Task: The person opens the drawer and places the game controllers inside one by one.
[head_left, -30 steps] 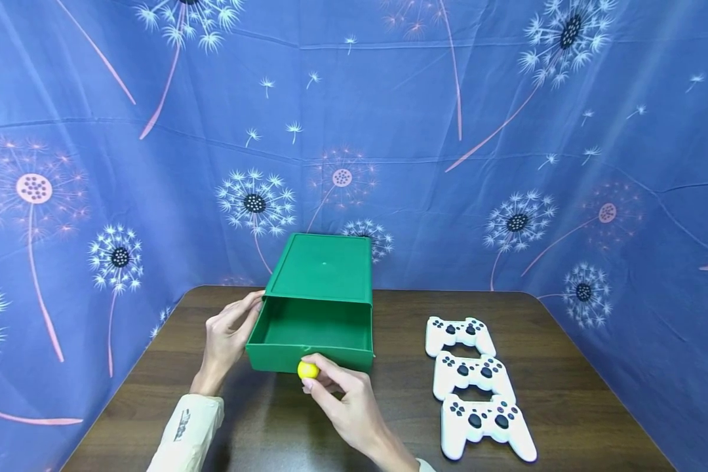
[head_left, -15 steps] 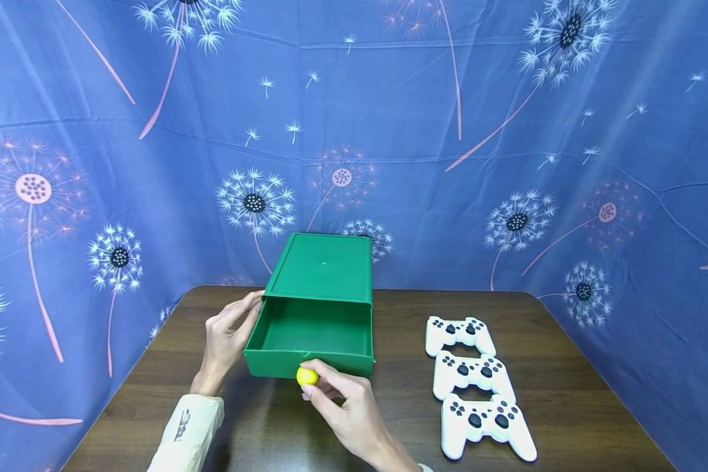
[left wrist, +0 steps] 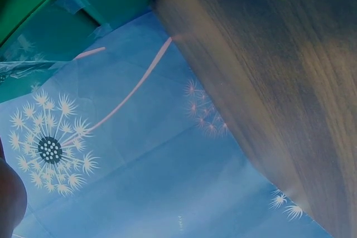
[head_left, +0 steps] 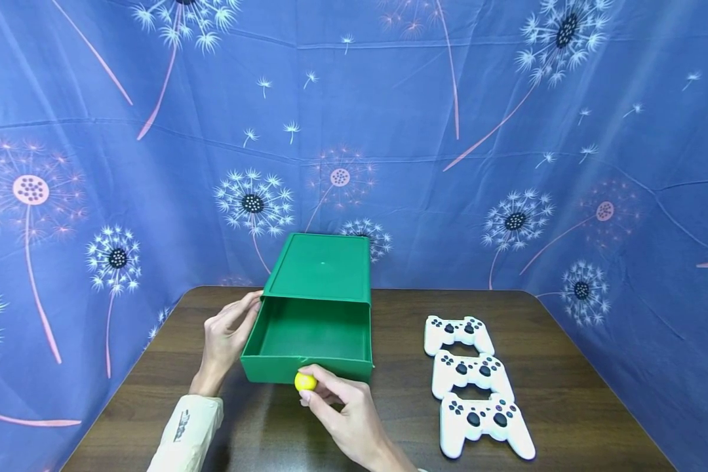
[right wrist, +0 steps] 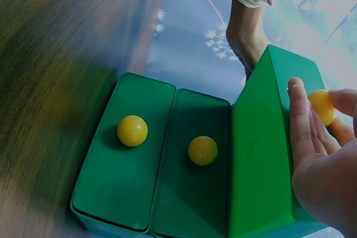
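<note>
A green chest of drawers (head_left: 324, 265) stands on the table with its top drawer (head_left: 265, 369) pulled partway out. Inside, the drawer shows a bare green floor. My right hand (head_left: 354, 413) pinches the round yellow knob (head_left: 305, 381) on the drawer front between thumb and fingers. My left hand (head_left: 224, 334) rests its fingertips against the chest's left side, near the top front corner. Below the pulled drawer, the right wrist view shows two closed drawer fronts, each with a yellow knob (right wrist: 202, 150). At the left wrist view's edge, a dark bit of the hand (left wrist: 11, 199) shows.
Three white game controllers (head_left: 486, 419) lie in a column on the right of the brown wooden table (head_left: 566, 393). A blue cloth (head_left: 413, 177) with dandelion prints hangs behind and at both sides. Clear tape (left wrist: 71, 1) is stuck on the chest's side.
The top drawer has slid further out toward me, my right hand moving back with its knob. My left hand has stayed at the chest's side, and the controllers have not moved.
</note>
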Action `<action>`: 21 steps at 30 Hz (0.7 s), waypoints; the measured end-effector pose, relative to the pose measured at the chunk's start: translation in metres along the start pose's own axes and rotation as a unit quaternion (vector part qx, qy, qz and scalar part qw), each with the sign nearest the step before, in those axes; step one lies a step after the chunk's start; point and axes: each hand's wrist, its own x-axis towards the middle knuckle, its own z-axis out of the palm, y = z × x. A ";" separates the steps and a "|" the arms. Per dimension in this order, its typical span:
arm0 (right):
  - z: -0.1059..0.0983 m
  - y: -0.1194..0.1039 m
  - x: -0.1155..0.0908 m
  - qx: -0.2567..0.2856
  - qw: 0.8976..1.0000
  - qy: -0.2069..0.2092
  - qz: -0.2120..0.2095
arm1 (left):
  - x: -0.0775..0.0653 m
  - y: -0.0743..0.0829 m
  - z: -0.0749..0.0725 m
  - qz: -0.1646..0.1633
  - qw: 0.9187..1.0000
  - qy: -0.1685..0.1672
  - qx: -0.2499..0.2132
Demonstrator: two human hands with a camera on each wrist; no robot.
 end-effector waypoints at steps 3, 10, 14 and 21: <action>0.000 -0.001 0.000 0.000 1.000 0.000 0.000 | 0.000 0.000 0.000 0.000 1.000 0.000 0.002; 0.001 -0.003 -0.003 0.001 1.000 -0.004 -0.004 | 0.000 0.000 0.000 -0.001 1.000 0.002 0.005; 0.001 -0.004 -0.003 -0.002 1.000 -0.005 -0.006 | 0.000 0.001 0.000 -0.003 1.000 0.003 0.006; 0.001 -0.006 -0.005 -0.001 1.000 -0.007 0.000 | 0.000 0.001 0.000 -0.003 1.000 0.003 0.009</action>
